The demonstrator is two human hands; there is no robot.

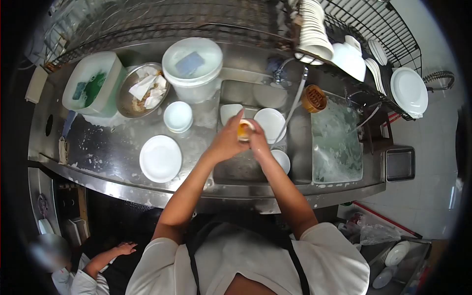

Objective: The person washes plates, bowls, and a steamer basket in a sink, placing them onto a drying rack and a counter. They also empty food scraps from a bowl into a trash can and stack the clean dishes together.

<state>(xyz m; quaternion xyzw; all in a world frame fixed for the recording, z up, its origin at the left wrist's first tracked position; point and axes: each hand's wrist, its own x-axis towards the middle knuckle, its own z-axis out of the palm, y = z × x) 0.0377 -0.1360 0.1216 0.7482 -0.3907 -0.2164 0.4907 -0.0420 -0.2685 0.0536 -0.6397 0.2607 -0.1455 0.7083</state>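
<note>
a small cup (245, 130) was clamped in left hand (228, 139) and right hand (257, 139), seemingly mid-cleaning; next, firm support was needed.

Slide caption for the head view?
Left hand and right hand hold a small cup, orange inside, above a steel sink.

Tub (113, 81) at the left, two sinks to the right, rack (399, 42) behind.
On the table (105, 147), a metal bowl (126, 101) with napkins (145, 87) inside stands between the tub and a bucket (194, 89); small bowls (178, 117) sit before the bucket, a plate (161, 158) nearer the front edge. A cup (243, 131) is above the left sink (236, 171), where dishes (270, 124) lie. A basket (314, 100) stands by the back left corner of the right sink (339, 182).
</note>
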